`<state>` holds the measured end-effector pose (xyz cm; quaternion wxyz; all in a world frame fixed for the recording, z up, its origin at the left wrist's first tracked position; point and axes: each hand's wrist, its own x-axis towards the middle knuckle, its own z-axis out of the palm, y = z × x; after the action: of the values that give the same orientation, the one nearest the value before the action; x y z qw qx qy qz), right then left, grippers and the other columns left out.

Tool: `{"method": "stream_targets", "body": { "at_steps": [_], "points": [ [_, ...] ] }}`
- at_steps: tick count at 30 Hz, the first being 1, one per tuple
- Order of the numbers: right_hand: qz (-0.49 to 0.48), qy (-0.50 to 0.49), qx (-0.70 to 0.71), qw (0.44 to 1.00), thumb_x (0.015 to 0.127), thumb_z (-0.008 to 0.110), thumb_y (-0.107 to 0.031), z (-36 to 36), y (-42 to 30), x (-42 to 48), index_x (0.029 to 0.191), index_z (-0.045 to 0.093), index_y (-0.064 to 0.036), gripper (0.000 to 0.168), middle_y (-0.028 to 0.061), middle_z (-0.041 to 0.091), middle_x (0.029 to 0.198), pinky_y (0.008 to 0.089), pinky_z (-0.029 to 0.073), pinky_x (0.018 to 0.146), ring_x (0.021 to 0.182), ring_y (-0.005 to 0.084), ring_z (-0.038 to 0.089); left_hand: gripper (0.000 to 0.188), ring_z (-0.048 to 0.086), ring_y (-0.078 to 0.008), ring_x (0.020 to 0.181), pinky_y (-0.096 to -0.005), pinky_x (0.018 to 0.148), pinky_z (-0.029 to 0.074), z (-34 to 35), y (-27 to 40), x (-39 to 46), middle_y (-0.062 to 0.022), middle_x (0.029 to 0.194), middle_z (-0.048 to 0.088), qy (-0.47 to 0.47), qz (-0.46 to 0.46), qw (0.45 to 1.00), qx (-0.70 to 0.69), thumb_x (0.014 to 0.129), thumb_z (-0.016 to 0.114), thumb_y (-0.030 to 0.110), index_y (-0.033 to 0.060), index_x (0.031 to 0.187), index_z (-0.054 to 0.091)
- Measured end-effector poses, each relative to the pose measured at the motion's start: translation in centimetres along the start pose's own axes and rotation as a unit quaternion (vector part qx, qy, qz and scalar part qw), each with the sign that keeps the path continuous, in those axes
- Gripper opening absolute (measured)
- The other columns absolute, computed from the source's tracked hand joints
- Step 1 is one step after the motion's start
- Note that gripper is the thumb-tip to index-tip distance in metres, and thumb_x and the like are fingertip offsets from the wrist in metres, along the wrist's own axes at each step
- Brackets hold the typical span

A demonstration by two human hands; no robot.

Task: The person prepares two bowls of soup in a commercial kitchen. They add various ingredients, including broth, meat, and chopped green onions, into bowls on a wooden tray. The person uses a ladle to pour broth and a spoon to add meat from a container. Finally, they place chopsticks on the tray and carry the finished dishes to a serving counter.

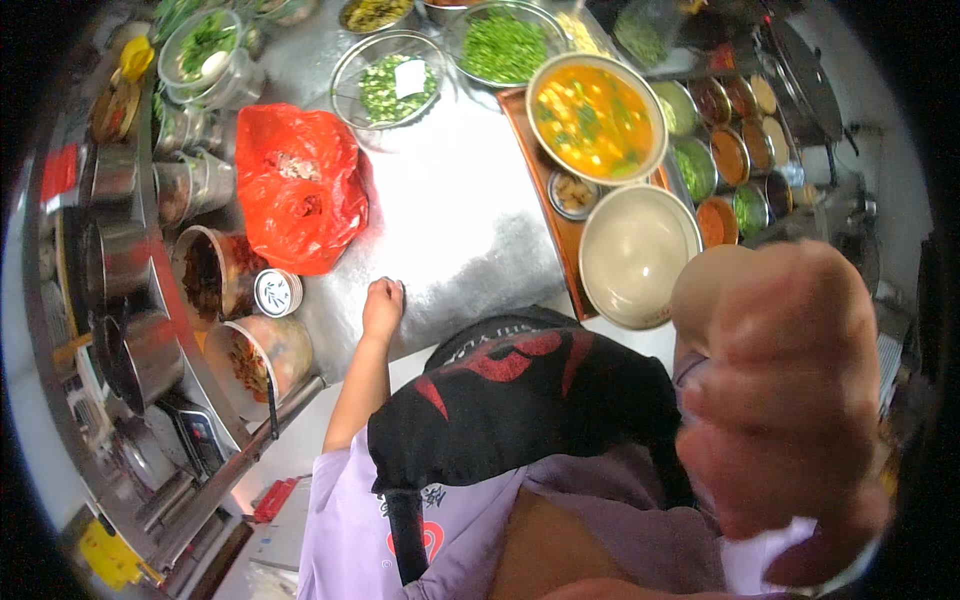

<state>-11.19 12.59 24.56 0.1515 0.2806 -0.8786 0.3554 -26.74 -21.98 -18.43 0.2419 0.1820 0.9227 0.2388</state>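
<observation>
My left hand (384, 300) rests loosely curled at the front of the stainless steel table (450, 195), with nothing seen in it. My right hand (780, 390) is raised very close to the camera, large and blurred; whether it holds anything cannot be told. Beyond my left hand lies an open red plastic bag (304, 187) with pieces of pale and reddish food in it. To the right, an empty cream bowl (640, 251) stands beside a brown tray's edge (536, 161). Farther back sits a bowl of orange soup (592, 120) with yellow and green pieces, and a small dish of brown pieces (574, 193).
Chopped greens fill two bowls at the back (397, 88) (504, 45). Several metal containers of sauces and herbs (727, 154) stand at right. At left are tubs of food (259, 360), stacked patterned lids or small dishes (278, 292) and steel pots (150, 360) on a shelf.
</observation>
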Motion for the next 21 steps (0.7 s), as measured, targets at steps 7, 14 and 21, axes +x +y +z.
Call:
{"method": "stream_targets", "body": {
  "at_steps": [7, 14, 21],
  "points": [
    [0.289, 0.301, 0.117, 0.901, 0.089, 0.046, -0.006, 9.5, 24.0, 5.2, 0.119, 0.039, -0.002, 0.031, 0.0075, 0.055, 0.1, 0.0231, 0.045, 0.081, 0.089, 0.0149, 0.054, 0.021, 0.051, -0.0338, 0.085, -0.039, 0.077, 0.042, 0.0, -1.4, 0.5, -0.0184, 0.088, 0.053, -0.079, -0.035, 0.993, -0.084, 0.083, 0.054, 0.021, 0.0002, 0.083, 0.052],
    [0.331, -0.054, -0.144, 0.931, 0.086, 0.049, -0.021, 20.4, 39.2, 8.8, 0.104, 0.06, -0.005, 0.026, 0.0166, 0.059, 0.103, 0.0371, 0.044, 0.084, 0.096, 0.0309, 0.056, 0.017, 0.052, -0.0348, 0.085, -0.0397, 0.076, 0.042, -1.4, -0.6, 0.5, -0.019, 0.086, 0.053, -0.079, -0.008, 0.993, -0.089, 0.08, 0.055, 0.016, -0.001, 0.082, 0.051],
    [0.342, -0.118, -0.262, 0.895, 0.077, 0.049, -0.003, 27.2, 45.6, 9.6, 0.125, 0.045, -0.012, 0.048, 0.0171, 0.052, 0.117, 0.0377, 0.04, 0.092, 0.106, 0.0325, 0.051, 0.015, 0.052, -0.036, 0.084, -0.0406, 0.076, 0.042, -1.8, -0.1, 0.5, -0.0201, 0.085, 0.053, -0.074, -0.005, 0.994, -0.084, 0.079, 0.055, 0.013, -0.0014, 0.081, 0.05]
  ]
}}
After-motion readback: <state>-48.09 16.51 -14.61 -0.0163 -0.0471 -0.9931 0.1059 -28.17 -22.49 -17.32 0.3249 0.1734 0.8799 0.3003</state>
